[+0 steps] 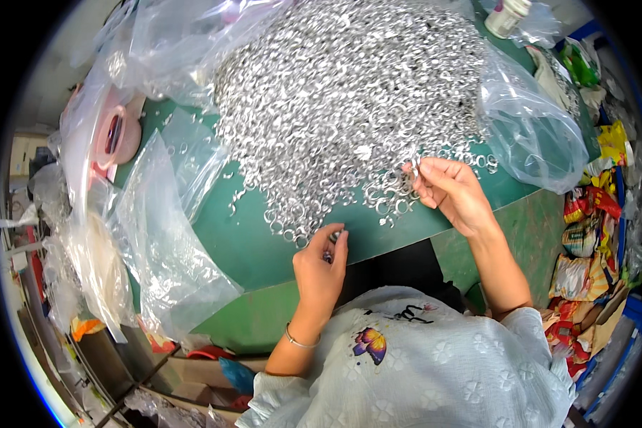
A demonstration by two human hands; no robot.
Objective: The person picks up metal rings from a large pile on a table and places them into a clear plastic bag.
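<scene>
A large heap of small silvery metal rings [349, 85] covers the far middle of the green table [235, 246]. At the heap's near right edge, my right hand [450, 191] pinches one ring [415, 165] between thumb and fingertips. Loose rings [388, 203] lie just left of that hand. My left hand [321, 267] is at the table's front edge, its fingers curled round a few small shiny rings [328, 255], partly hidden by the thumb and fingers. Another loose cluster of rings [292, 227] lies just beyond it.
Clear plastic bags lie on the left [164, 235] and on the right [531, 121] of the heap. A pink container [125, 139] stands at the left, a white bottle [507, 18] at the far right. Colourful packaging [584, 214] is piled beyond the table's right side.
</scene>
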